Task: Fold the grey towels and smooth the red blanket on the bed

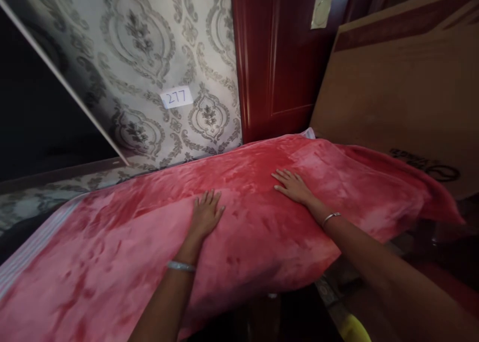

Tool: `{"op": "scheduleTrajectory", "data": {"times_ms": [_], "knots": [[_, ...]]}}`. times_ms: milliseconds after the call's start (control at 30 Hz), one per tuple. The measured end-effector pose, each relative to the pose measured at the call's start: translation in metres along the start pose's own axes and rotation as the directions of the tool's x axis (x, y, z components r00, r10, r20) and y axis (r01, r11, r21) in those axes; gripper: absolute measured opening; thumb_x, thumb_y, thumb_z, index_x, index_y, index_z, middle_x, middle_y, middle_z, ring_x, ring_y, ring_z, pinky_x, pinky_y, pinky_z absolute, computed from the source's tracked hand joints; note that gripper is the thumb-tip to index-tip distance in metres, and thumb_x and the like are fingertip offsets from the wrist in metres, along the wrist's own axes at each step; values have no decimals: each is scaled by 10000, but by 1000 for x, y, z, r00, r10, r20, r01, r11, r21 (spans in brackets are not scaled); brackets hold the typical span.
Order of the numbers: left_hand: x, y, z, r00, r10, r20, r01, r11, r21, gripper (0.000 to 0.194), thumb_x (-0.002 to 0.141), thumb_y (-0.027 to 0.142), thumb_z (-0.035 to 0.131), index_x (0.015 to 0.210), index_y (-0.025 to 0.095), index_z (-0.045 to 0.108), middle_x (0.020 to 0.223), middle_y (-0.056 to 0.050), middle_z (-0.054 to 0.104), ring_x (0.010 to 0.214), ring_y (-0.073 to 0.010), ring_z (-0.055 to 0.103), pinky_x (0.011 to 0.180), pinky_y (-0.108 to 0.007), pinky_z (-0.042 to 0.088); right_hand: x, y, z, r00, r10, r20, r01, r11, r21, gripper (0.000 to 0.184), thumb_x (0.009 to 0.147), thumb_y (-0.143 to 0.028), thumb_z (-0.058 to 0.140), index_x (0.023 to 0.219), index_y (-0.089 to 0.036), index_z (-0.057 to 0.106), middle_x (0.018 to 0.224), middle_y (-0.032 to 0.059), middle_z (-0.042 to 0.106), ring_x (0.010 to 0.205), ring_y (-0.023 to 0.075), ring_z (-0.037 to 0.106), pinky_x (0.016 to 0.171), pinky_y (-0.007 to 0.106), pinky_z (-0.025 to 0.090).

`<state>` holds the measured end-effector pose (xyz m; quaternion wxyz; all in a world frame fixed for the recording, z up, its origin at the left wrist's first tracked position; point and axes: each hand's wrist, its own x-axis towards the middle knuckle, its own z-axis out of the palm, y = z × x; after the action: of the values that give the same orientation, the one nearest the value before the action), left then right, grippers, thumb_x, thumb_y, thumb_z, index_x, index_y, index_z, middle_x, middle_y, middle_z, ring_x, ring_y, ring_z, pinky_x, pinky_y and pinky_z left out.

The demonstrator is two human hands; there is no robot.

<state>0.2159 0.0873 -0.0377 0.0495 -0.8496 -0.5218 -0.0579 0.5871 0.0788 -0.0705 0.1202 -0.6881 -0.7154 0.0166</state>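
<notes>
A pink and red plush blanket [239,217] lies spread over a long raised surface, with darker and lighter patches in its pile. My left hand [205,213] rests flat on it near the middle, fingers stretched out. To the right and a little farther back, my right hand [294,186] also lies palm down on the blanket, its fingers apart. Neither hand holds anything. Part of a striped cloth [41,242] shows under the blanket's left edge. What supports the blanket is mostly hidden.
Behind the blanket stand a patterned wall [149,68] with a paper label [176,97] reading 277, and a dark red door panel [292,58]. A large cardboard box [396,92] leans at the right. A dark screen [45,107] fills the left. Something yellow [354,328] lies below.
</notes>
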Motion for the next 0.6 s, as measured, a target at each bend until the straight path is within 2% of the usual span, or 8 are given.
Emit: {"op": "scheduleTrajectory", "data": {"times_ms": [433,500,600], "knots": [[10,-6,0,999,7,-41,-6,1000,22,545,997,370,368,1505,188,443,1587,-147,378,1479,-314,336,1173,-600,281,0,-12,-27,996,32,84,-37,998,56,631,1024,-583,312,1599,-327,257,1670,23,159,1534,254,96,1221,519,113],[11,-8,1,999,3,-35,-2,1000,27,552,995,370,366,1509,184,437,1588,-148,376,1482,-312,332,1173,-592,284,-1,-3,-31,993,86,86,-90,995,39,627,1031,-577,283,1605,-331,227,1671,23,155,1535,246,83,1218,518,123],[13,-9,3,1000,0,-24,1,999,47,560,992,373,356,1515,184,429,1592,-142,371,1482,-309,332,1176,-584,279,-14,25,-38,965,246,87,-246,969,-4,616,1040,-556,231,1604,-308,244,1666,58,180,1528,276,124,1199,561,152]]}}
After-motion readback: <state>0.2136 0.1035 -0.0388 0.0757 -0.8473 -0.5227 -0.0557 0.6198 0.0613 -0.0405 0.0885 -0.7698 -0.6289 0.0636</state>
